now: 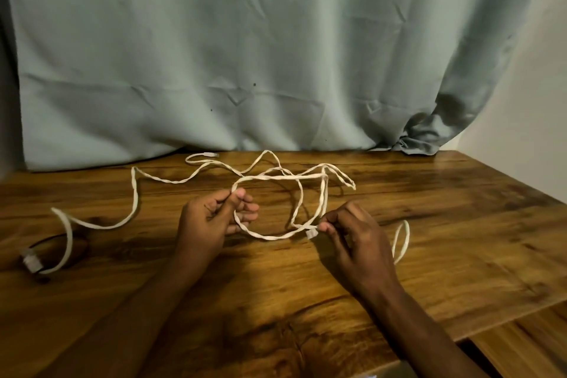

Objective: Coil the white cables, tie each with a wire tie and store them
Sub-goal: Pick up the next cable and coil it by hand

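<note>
A flat white cable (pixel 270 176) loops loosely over the middle of the wooden table (pixel 276 301). My left hand (pixel 211 218) pinches a bend of it between thumb and forefinger, and the strand runs on across the palm. My right hand (pixel 352 233) pinches the cable just behind its clear plug (pixel 311 234). A short loop (pixel 402 242) of white cable sticks out to the right of that hand. A second stretch of white cable (pixel 135 193) snakes off to the left and ends in a clear plug (pixel 30 259) near the left edge.
A thin black wire loop (pixel 58 238) lies by the left plug. A pale green cloth (pixel 245 55) hangs behind the table and bunches at the back right corner. The table's right edge drops to a lower wooden surface (pixel 527 341).
</note>
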### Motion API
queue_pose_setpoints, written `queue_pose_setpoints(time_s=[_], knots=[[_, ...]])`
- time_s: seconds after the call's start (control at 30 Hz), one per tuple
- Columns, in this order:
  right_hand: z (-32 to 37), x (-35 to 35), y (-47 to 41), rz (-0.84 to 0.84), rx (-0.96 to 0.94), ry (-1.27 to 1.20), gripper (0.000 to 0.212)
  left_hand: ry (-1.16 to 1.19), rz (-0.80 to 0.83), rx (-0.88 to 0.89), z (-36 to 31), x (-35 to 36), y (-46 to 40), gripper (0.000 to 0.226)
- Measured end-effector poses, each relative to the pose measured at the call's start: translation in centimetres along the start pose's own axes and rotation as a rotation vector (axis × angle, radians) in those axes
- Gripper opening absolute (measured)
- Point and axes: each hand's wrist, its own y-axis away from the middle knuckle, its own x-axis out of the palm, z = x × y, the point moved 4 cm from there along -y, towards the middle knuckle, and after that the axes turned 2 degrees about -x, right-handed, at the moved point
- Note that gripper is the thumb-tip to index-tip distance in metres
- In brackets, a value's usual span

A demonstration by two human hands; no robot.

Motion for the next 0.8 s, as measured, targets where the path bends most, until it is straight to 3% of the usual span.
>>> queue_pose_setpoints(time_s=[0.23, 0.4, 0.57, 0.67, 0.8], knots=[[1.5, -0.2, 0.1, -0.018, -0.095, 0.118, 0.008, 0.066, -0.13, 0.037, -0.7, -1.0, 0.0, 0.02], [2.6, -0.3, 0.2, -0.013, -0.243, 0.154, 0.018, -0.452, -0.159, 0.419, -2.2, -0.6, 1.3, 0.015], [2.6, 0.0, 0.3, 0.01, -0.211, 0.185, 0.025, -0.829, -0.13, 0.638, -3.1, 1.5, 2.6, 0.039], [1.8, 0.4, 0.2, 0.072, -0.112, 0.182, 0.026, -0.875, -0.103, 0.656, -2.9, 2.3, 2.8, 0.038], [2.6, 0.9, 0.6, 0.155, -0.248, 0.147, 0.018, -0.75, -0.11, 0.572, -2.8, 1.8, 2.4, 0.034]])
